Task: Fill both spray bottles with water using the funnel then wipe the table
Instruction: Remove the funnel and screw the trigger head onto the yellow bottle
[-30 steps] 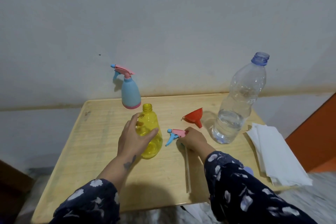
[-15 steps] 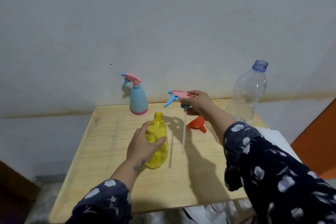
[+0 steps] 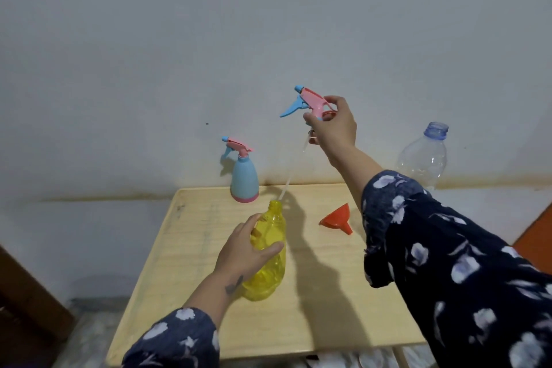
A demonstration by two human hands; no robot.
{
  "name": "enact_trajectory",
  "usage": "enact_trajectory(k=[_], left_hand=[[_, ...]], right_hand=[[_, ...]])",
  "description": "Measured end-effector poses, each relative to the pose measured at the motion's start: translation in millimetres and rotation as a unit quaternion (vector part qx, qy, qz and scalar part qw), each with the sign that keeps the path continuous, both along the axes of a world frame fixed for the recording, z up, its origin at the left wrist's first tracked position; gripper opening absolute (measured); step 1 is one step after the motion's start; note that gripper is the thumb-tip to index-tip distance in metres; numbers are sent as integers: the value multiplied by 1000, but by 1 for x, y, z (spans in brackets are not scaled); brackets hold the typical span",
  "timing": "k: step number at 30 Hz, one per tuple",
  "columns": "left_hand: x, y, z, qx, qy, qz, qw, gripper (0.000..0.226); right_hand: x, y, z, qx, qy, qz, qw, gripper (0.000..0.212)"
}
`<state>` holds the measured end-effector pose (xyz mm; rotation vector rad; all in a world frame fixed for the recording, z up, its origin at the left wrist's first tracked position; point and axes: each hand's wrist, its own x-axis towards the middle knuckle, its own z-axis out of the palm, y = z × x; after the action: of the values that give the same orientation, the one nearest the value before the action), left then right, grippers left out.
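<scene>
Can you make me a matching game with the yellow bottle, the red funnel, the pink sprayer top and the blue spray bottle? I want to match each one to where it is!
Things:
1. yellow bottle
2. red funnel
3. pink sprayer top
4. blue spray bottle

Places:
A. standing at the back of the table, near the wall
B. held up in the air by the right hand
C. lying on its side on the table
D. gripped by the left hand, open at the top

Pairs: 1-D, 2-C, 3-B, 4-A
</scene>
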<state>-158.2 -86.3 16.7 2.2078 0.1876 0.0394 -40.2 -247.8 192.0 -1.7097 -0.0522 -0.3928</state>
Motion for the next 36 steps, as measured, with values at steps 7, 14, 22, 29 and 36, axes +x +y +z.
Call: enact_trajectory(k=[7,14,22,29,36], left_hand=[[8,-2,25,-42,-16,-5,999,84],[21,-11,49,-63,-26,1,998,86],[26,-22,54,-59,-36,-10,998,71],[27,-22,58,-115,-24,-38,992,67],[14,-18,58,-233,22,-119,965,46]], right_hand=[[-21,22,-24,-23,19,45,999,48],[-40,29,-57,-63,30,40,997,46],[-49,18,-61,-6,38,104,994,32],[-46,0,-44,-11,76,226,971,57],[-46,-17,-28,13,178,372,911,59]])
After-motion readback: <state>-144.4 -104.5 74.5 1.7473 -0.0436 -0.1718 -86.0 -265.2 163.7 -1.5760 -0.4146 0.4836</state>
